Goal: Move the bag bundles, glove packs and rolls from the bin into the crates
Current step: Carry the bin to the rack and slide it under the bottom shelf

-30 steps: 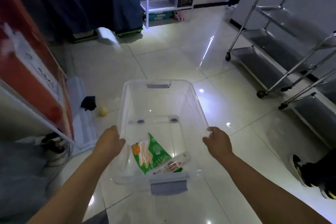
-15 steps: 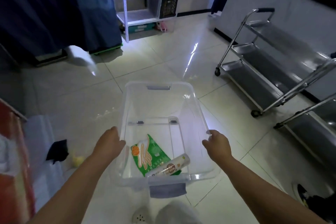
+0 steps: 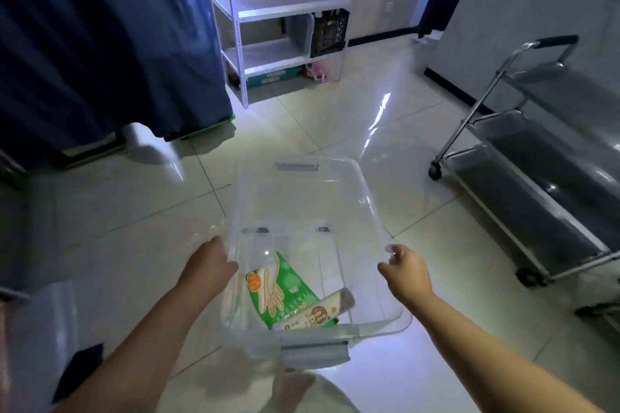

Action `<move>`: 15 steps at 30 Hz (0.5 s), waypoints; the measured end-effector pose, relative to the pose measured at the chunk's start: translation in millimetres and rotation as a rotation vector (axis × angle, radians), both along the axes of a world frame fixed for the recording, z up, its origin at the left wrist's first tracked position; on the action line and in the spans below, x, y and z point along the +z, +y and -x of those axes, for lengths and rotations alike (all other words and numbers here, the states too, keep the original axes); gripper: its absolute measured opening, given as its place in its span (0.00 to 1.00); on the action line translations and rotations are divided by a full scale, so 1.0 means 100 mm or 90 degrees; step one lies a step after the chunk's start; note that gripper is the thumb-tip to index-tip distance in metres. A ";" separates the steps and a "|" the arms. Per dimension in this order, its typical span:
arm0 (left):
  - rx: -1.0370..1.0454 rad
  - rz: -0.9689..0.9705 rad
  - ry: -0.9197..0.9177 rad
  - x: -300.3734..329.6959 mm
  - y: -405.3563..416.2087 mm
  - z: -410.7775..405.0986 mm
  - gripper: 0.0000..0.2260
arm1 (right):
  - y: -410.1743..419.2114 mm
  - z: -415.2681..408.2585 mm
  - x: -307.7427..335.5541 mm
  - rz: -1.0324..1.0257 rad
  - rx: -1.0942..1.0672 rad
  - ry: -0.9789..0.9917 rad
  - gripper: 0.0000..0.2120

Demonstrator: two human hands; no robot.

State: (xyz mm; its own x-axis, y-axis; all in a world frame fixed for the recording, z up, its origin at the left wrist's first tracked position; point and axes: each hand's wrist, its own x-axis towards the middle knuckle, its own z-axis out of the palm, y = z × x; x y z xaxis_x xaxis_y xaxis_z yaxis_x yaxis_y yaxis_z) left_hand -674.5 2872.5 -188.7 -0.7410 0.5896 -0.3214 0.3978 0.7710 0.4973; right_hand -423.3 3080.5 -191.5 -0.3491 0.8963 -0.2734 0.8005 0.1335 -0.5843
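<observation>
I carry a clear plastic bin above the tiled floor, held by its two long sides. My left hand grips the left rim and my right hand grips the right rim. A green glove pack printed with a hand lies in the bin's near end. A cream roll lies slantwise across the pack's near corner. Grey latch handles sit on both short ends of the bin. A black crate stands on the white shelf rack far ahead.
A white metal shelf rack stands against the far wall. A steel trolley on wheels is at the right. A dark blue curtain hangs at the left. A pale sheet with a black item lies at the lower left.
The view has swung right and forward: the red cabinet at the left is gone, and the shelf rack and trolley look nearer. Both hands keep the same hold on the bin.
</observation>
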 end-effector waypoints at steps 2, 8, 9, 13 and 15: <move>0.015 -0.002 0.007 0.03 0.34 0.34 0.07 | 0.42 0.40 0.04 0.003 0.021 0.006 0.21; 0.067 -0.001 0.007 0.02 1.26 1.35 0.09 | 1.50 1.53 0.07 -0.005 0.064 0.020 0.21; 0.068 0.004 0.004 -0.01 1.43 1.54 0.09 | 1.69 1.73 0.05 -0.005 0.068 0.021 0.20; 0.065 -0.012 0.000 -0.14 2.19 2.36 0.12 | 2.39 2.52 -0.02 -0.010 0.059 0.018 0.20; 0.065 -0.023 -0.015 -0.17 2.58 2.78 0.12 | 2.72 2.92 -0.02 -0.007 0.041 0.018 0.19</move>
